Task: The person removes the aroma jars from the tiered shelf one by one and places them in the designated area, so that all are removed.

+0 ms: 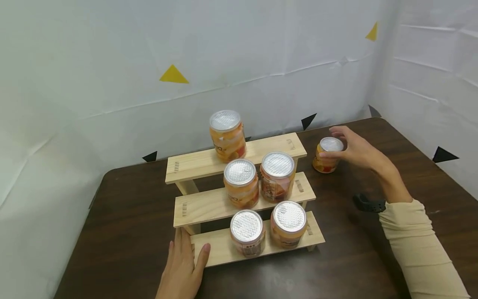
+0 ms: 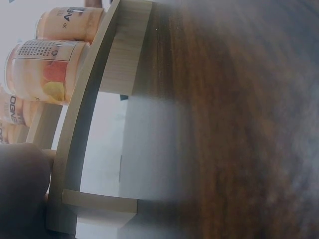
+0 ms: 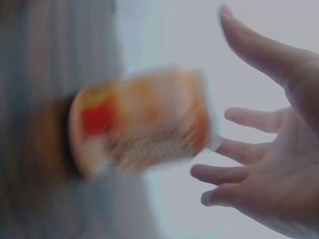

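Observation:
A three-tier wooden shelf rack (image 1: 209, 209) carries several orange-labelled cans with silver lids. One can (image 1: 228, 137) stands on the top tier, two, including a can (image 1: 242, 185), on the middle tier and two, including a can (image 1: 247, 232), on the bottom. My left hand (image 1: 181, 263) rests at the left end of the bottom board (image 2: 82, 129), fingers extended and thumb over the board. Right of the rack, my right hand (image 1: 358, 149) is around the top of another can (image 1: 326, 155) on the table. In the right wrist view, its fingers (image 3: 244, 149) are spread beside the blurred can (image 3: 142, 124).
The dark wooden table (image 1: 123, 232) reaches close to a white sheet wall (image 1: 261, 50) at the back. More white sheeting (image 1: 429, 74) rises along the right side. Yellow and black triangles mark the sheets. A black band (image 1: 369, 204) is on the right wrist.

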`<state>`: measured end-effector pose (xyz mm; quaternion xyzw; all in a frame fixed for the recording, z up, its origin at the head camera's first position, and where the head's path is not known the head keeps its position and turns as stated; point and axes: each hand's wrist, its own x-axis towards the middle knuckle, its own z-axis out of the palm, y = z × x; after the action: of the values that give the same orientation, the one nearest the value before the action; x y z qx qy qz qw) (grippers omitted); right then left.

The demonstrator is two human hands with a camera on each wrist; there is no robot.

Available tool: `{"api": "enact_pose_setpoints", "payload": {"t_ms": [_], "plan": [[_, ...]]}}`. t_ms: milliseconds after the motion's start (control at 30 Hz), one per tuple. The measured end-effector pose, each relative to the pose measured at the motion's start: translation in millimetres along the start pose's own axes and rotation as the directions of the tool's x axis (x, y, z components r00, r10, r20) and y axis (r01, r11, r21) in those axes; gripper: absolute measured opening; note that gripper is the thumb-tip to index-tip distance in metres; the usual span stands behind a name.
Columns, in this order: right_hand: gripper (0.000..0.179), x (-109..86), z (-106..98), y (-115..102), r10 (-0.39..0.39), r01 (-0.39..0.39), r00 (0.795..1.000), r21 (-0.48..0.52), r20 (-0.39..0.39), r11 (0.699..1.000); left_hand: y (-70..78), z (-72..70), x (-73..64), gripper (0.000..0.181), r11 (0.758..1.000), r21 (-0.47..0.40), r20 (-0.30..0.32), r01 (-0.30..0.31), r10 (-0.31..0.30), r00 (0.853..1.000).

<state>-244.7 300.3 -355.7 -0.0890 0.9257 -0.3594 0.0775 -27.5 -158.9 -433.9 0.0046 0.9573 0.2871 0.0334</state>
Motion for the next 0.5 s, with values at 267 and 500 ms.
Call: {"api": "enact_pose_setpoints", "payload": {"t_ms": [267,500], "plan": [[0.072,-31.3,-4,-72,-0.189,0.228,0.967,0.258,-0.169,0.939,2.3,0.2,-3.0,0.09,1.0,-0.012,-0.022,-0.012,0.011,1.0],[0.063,-40.4,8,-115,-0.41,0.419,0.905,0.412,-0.115,0.809,2.1,-2.5,-3.2,0.09,1.0,-0.013,-0.011,-0.002,0.002,1.0]]}}
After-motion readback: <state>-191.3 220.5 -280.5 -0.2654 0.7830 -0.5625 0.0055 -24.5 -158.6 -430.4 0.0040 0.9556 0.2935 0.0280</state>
